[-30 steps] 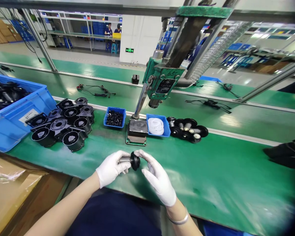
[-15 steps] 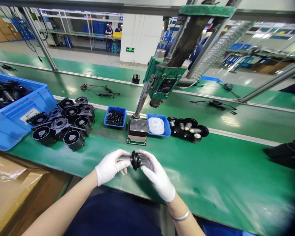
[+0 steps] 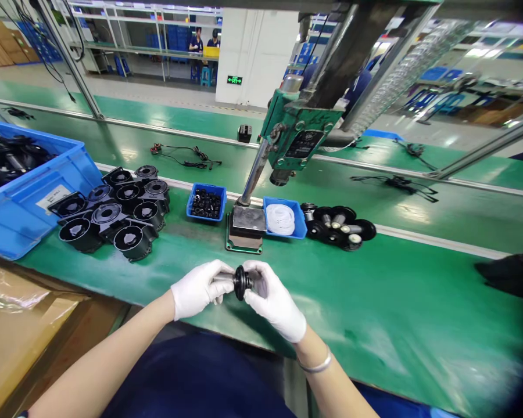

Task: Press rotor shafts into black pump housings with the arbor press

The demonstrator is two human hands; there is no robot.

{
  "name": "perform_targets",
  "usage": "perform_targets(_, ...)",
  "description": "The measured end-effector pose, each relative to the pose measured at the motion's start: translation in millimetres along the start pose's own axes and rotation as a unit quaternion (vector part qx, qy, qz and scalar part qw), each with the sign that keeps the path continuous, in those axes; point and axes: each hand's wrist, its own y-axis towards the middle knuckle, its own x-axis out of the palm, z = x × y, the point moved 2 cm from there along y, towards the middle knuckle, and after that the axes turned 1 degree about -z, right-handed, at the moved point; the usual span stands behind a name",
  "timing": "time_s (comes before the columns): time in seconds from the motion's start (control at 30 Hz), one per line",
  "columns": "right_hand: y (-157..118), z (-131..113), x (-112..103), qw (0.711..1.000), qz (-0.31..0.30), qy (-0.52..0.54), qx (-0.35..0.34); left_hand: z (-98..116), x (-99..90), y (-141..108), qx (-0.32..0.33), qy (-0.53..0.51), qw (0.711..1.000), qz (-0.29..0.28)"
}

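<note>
My left hand, in a white glove, grips the metal shaft of a small part with black round flanges. From the other side my right hand, also gloved, closes its thumb and fingers about the flanged end. The part lies roughly level above the front of the green bench. Behind it is the flat metal base of a green press. Similar parts, black discs with metal cylinders, lie in a pile to the right.
Left of the press base stands a blue bin of small black pieces; on its right, a bin of white rings. Black round housings stand in a cluster beside a large blue crate. Cables lie behind the rail.
My right fingers have closed in on the flanged end, and the part has turned slightly. The whole view has shifted a little with my head.
</note>
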Motion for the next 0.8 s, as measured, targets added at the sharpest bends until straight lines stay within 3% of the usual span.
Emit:
perform_targets(0.17, 10, -6, 2, 0.997, -0.019, -0.054, -0.052, 7, -2.5, 2, 0.027, 0.116, 0.993, 0.003)
perform_targets(0.37, 24, -14, -6, 0.986, -0.022, -0.134, -0.101, 10, -13.9, 9, 0.120, 0.283, 0.951, 0.023)
perform_targets(0.43, 30, -16, -5, 0.975, -0.008, -0.179, -0.132, 11, -16.6, 15, 0.106, 0.345, 0.933, 0.015)
perform_targets(0.57, 41, -13, 7, 0.954, 0.019, -0.236, -0.181, 11, -11.0, 38, 0.012, 0.521, 0.853, 0.037)
perform_targets(0.7, 43, -3, 13, 0.947, 0.032, -0.257, -0.191, 3, -4.7, 61, -0.047, 0.579, 0.810, 0.083)
perform_targets(0.8, 42, 1, -6, 0.946, 0.064, -0.258, -0.186, 3, -28.0, 67, -0.072, 0.604, 0.786, 0.113)
